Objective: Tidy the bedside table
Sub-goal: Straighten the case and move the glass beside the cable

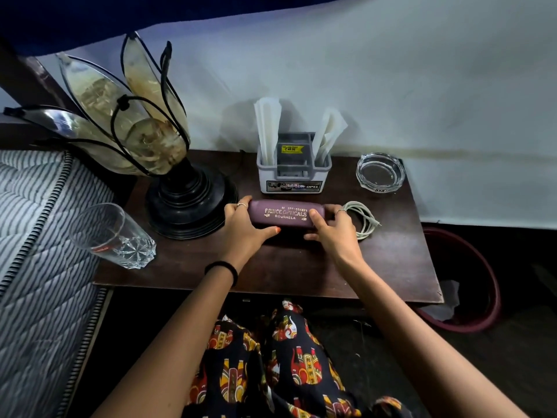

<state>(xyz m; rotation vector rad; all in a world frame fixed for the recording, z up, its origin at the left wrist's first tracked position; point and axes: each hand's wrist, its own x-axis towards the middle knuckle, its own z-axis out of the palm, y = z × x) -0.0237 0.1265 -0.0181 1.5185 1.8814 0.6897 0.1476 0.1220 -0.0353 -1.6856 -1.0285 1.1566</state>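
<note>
— Where's the glasses case (285, 213) now?

— On the desk (391, 260), lying lengthwise just in front of the organizer (294, 173). My left hand (244, 224) has its grip closed round the left end, thumb along the near edge. My right hand (333, 229) is closed on the right end the same way.

— What's around it?

— The lamp (187, 203) stands just beside my left hand, and a coiled cable (361, 218) lies next to my right. The ashtray (380, 173) sits at the back right corner. A glass (116, 236) stands at the desk's left edge, next to the mattress (36, 236).
</note>
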